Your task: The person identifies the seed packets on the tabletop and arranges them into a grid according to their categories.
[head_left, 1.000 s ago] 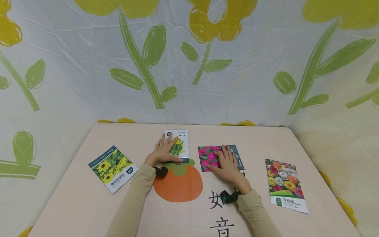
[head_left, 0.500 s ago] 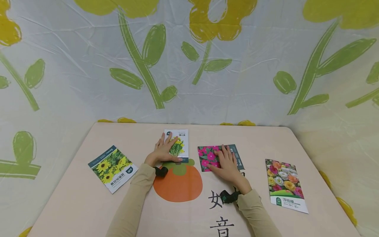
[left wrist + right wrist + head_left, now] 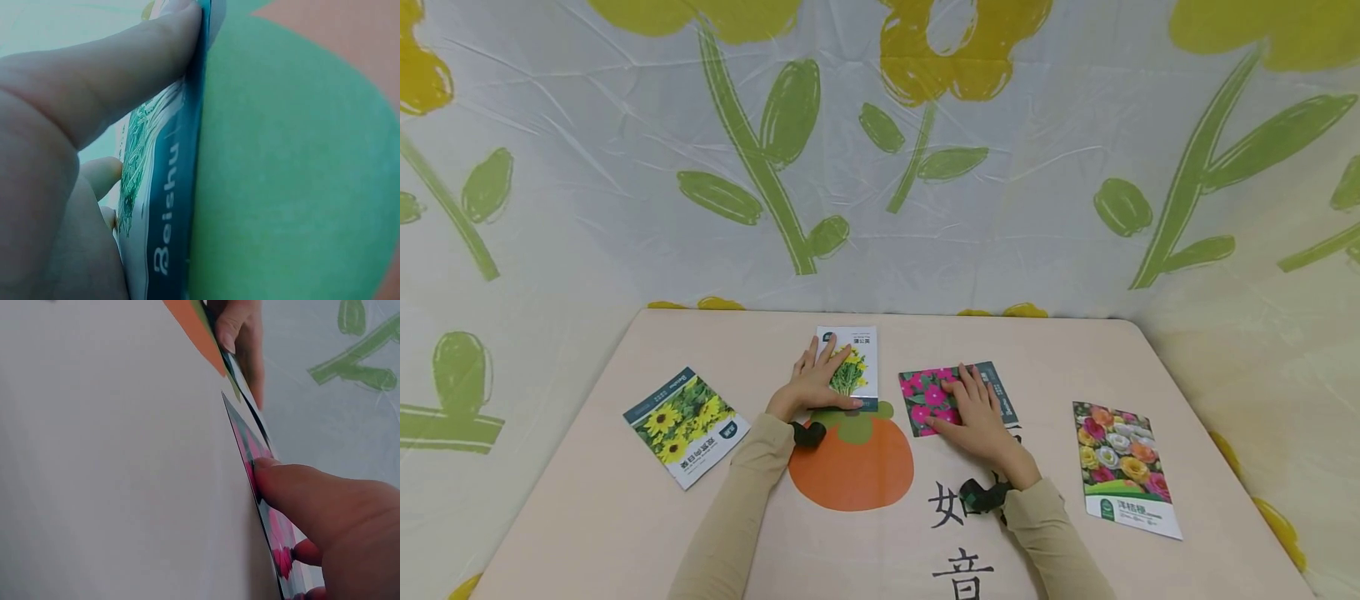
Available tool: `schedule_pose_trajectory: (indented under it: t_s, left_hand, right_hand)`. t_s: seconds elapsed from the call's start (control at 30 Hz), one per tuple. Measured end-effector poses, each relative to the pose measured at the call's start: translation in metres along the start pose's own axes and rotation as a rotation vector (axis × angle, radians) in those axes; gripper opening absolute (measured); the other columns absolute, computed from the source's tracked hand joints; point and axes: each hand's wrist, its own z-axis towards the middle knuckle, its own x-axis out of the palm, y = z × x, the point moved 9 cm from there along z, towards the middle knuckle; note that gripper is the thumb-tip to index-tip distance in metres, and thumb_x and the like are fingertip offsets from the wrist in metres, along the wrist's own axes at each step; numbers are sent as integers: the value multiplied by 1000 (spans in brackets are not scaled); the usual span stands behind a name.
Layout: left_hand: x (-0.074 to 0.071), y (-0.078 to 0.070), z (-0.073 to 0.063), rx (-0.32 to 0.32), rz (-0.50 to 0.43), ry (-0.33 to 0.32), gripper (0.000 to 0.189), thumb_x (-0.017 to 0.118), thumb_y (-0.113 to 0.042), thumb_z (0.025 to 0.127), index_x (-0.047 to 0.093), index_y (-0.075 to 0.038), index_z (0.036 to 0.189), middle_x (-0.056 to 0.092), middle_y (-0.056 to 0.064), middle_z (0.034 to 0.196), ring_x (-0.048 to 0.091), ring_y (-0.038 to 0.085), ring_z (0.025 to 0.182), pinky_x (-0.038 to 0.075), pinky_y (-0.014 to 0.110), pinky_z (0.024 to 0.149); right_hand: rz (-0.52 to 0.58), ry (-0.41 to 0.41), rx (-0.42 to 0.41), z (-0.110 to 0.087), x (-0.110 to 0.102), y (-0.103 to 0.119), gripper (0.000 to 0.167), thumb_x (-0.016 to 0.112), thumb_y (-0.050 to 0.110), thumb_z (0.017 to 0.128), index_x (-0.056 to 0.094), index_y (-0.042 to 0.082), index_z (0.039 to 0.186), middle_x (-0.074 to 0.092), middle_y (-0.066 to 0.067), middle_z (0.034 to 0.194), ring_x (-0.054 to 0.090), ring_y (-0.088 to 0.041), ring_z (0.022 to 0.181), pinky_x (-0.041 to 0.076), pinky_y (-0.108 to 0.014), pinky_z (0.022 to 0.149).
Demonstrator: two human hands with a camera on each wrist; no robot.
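Observation:
My left hand rests with spread fingers on a flat seed packet with yellow flowers. Up close in the left wrist view, the thumb lies across the packet's dark blue edge strip, beside the printed word "Beishu". To the right, my right hand lies with extended fingers over a packet of pink flowers, which is turned sideways. In the right wrist view its thumb touches the printed face near the edge. Part of each packet is hidden under the hand on it.
A sunflower packet lies tilted at the left of the pale table. On the right is a packet with multicoloured blooms. The table bears a printed orange fruit and black characters. A flower-patterned cloth stands behind.
The pink-flower packet has turned slightly counterclockwise under my right hand, which has shifted a little with it. My left hand and the other packets have stayed in place.

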Motion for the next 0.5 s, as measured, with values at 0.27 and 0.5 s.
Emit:
schedule_pose_trajectory:
  t_s: [0.27, 0.5]
  left_hand:
    - [2, 3, 2, -7, -11, 2, 107, 75, -54, 81, 11, -22, 161, -16, 7, 165, -29, 33, 146, -8, 59, 116]
    - [-1, -2, -1, 9, -6, -5, 107, 75, -54, 82, 13, -17, 161, -13, 11, 165, -26, 37, 146, -8, 59, 116]
  right_hand:
    - [17, -1, -44, 0, -5, 4, 65, 70, 42, 87, 49, 3, 135, 17, -27, 160, 4, -45, 149, -1, -65, 115]
    - [30, -5, -84, 0, -5, 4, 64, 72, 39, 86, 51, 3, 134, 20, -26, 160, 7, -44, 149, 1, -64, 116]
